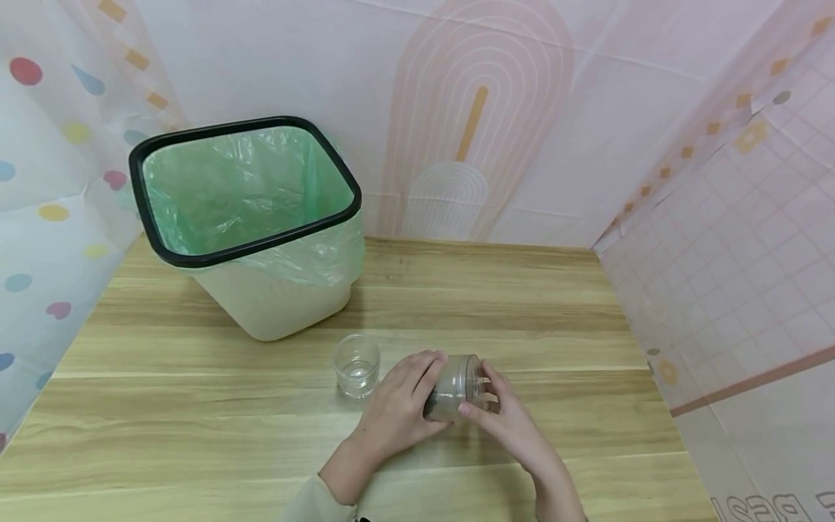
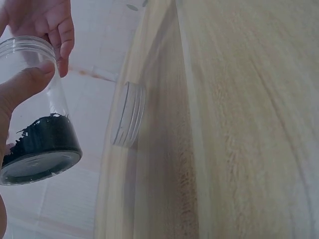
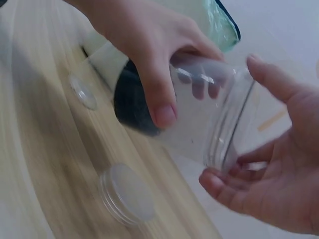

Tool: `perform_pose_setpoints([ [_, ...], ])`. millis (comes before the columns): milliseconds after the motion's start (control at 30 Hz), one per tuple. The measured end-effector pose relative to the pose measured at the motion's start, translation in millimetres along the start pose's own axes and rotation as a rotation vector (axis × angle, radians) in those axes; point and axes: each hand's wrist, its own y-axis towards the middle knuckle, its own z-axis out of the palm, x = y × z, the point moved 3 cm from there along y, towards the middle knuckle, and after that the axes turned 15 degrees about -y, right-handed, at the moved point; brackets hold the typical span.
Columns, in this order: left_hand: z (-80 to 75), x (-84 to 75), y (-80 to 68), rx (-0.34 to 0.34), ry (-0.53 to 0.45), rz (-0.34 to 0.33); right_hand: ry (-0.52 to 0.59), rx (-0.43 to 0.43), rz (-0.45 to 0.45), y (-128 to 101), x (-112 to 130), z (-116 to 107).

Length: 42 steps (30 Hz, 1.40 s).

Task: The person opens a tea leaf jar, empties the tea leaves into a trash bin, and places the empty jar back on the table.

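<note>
A clear plastic jar (image 1: pixel 457 383) with dark dried bits at its bottom lies tilted above the table between both hands. My left hand (image 1: pixel 407 399) grips its lower body, fingers over the top and thumb (image 2: pixel 22 84) along the side. My right hand (image 1: pixel 491 406) cups the open, threaded mouth, its fingers (image 3: pixel 224 181) curled under the rim. The dark contents (image 2: pixel 42 137) sit against the jar's base. The jar's clear lid (image 3: pixel 127 194) lies loose on the wooden table (image 1: pixel 196 406), also seen as the lid (image 2: pixel 128 121) in the left wrist view.
A small empty glass (image 1: pixel 356 365) stands just left of my hands. Behind it at the back left stands a white bin (image 1: pixel 274 304) with a black rim and a green liner. Patterned sheets wall in the table on three sides.
</note>
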Motion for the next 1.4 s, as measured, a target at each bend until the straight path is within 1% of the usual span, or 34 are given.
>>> perform_pose_setpoints([
  [200, -1.0, -1.7, 1.0, -0.005, -0.004, 0.006, 0.007, 0.071, -0.136, -1, 1, -7],
  [267, -0.9, -2.0, 1.1, -0.005, -0.005, 0.011, 0.01, 0.089, -0.165, -1, 0, -8],
  [333, -1.0, -2.0, 1.0, -0.005, -0.007, 0.012, 0.021, 0.098, -0.173, -1, -1, -8],
  [367, -1.1, -1.7, 1.0, -0.005, -0.007, 0.011, 0.028, 0.096, -0.17, -1, -1, -8],
  [433, -1.4, -0.8, 1.2, -0.011, -0.011, 0.006, 0.033, 0.076, -0.136, -1, -2, -8],
  [633, -2.8, 3.3, 1.3, -0.03, -0.006, -0.011, 0.063, -0.032, 0.045, -1, -5, -4],
  [733, -2.5, 4.0, 0.1, -0.025, 0.008, -0.007, 0.092, -0.053, 0.079, 0, -4, 0],
  [967, 0.4, 3.3, -2.1, -0.01, 0.02, -0.002, 0.104, -0.06, 0.088, 2, -2, 5],
  [1100, 0.9, 2.4, -2.4, -0.003, 0.018, -0.009, 0.121, -0.029, 0.089, 1, -2, 4],
  [1300, 0.0, 2.0, -2.7, -0.01, 0.001, -0.017, 0.143, 0.034, -0.018, -1, 0, 1],
  [1333, -0.1, 2.1, -2.7, -0.014, -0.003, -0.017, 0.15, 0.036, -0.023, -2, 0, 1],
  [1400, -0.3, 2.2, -2.6, -0.017, -0.006, -0.017, 0.147, 0.029, -0.008, -3, -1, 1],
])
